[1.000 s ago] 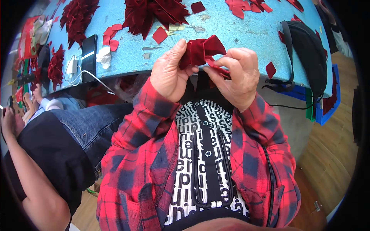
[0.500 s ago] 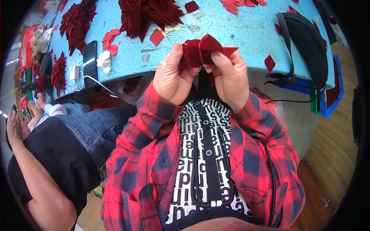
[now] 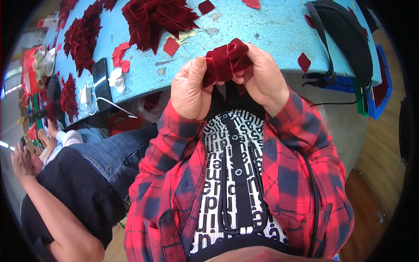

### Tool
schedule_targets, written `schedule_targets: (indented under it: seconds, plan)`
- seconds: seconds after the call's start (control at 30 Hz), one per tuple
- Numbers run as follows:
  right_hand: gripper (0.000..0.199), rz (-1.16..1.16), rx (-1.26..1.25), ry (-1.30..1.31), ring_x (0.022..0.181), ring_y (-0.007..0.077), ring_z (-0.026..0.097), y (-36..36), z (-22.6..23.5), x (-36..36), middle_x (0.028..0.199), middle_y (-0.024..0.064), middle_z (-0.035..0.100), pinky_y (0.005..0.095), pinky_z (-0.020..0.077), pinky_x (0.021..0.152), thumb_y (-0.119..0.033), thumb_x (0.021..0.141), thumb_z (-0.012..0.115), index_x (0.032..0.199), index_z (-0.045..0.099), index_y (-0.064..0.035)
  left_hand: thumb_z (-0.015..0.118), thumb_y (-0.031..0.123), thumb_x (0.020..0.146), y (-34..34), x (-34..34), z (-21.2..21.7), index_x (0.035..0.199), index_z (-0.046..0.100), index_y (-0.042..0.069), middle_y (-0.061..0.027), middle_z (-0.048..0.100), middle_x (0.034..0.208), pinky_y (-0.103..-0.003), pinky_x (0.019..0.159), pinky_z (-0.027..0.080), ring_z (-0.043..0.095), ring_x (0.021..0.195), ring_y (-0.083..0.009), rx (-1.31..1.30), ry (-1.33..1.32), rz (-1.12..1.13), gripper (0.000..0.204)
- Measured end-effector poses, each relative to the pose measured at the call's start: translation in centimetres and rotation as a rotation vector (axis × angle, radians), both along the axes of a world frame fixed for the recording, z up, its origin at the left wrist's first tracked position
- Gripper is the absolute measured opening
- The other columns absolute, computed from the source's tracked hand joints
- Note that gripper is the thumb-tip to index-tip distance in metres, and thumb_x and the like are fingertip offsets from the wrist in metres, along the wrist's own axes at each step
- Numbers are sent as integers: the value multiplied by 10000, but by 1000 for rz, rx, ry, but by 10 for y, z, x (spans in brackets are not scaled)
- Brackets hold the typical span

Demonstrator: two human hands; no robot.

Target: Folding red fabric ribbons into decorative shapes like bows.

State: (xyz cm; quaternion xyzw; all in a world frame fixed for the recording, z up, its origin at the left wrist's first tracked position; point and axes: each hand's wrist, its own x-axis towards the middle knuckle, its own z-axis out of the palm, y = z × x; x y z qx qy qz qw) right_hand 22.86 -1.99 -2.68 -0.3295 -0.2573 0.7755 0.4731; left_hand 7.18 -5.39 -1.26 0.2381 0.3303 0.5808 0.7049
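Between my two hands, just off the near edge of the blue table, is a dark red velvet bow (image 3: pixel 224 61) with a band round its middle. My left hand (image 3: pixel 190 89) pinches its left side, thumb up along the fabric. The right side is in the grip of my right hand (image 3: pixel 267 81), its fingers curled at the loop. Some fingertips of both hands are hidden behind the bow. Beyond it lies a heap of red velvet bows (image 3: pixel 157 22) with pointed tails.
The blue table (image 3: pixel 262 43) also bears another pile of red velvet (image 3: pixel 83 39), red fabric scraps (image 3: pixel 171 46), a phone (image 3: pixel 101 76), a white charger (image 3: pixel 86 94) with cable and a black bag (image 3: pixel 342 39). At left sits a co-worker (image 3: pixel 74 187). Blue crates (image 3: pixel 379 83) stand at right.
My right hand has shifted its hold from the loose tail to the bow's right loop, and the tail no longer sticks out. The view has shifted slightly.
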Motion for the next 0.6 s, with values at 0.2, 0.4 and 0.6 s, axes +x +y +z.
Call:
schedule_targets:
  seconds: [0.2,0.4,0.6]
  plan:
    - [271,-158,195,-316,788,83,514,4,9,14,944,31,581,204,411,720,-168,900,543,1128,527,-23,499,315,939,7,9,-1,986,608,12,-69,651,906,-259,641,452,573,731,-136,-114,-49,72,325]
    - [351,-207,839,-771,992,114,500,3,7,24,1107,57,548,251,403,870,-148,879,569,1193,501,-7,476,323,948,8,9,3,1028,593,14,-63,647,928,-256,649,456,567,737,-132,-172,-124,63,339]
    - [382,26,575,-416,1066,130,497,-1,9,14,1138,54,548,282,388,949,-99,869,589,1225,485,-2,461,329,954,5,7,4,1053,586,15,-62,643,928,-252,645,455,569,759,-131,-203,-202,34,353]
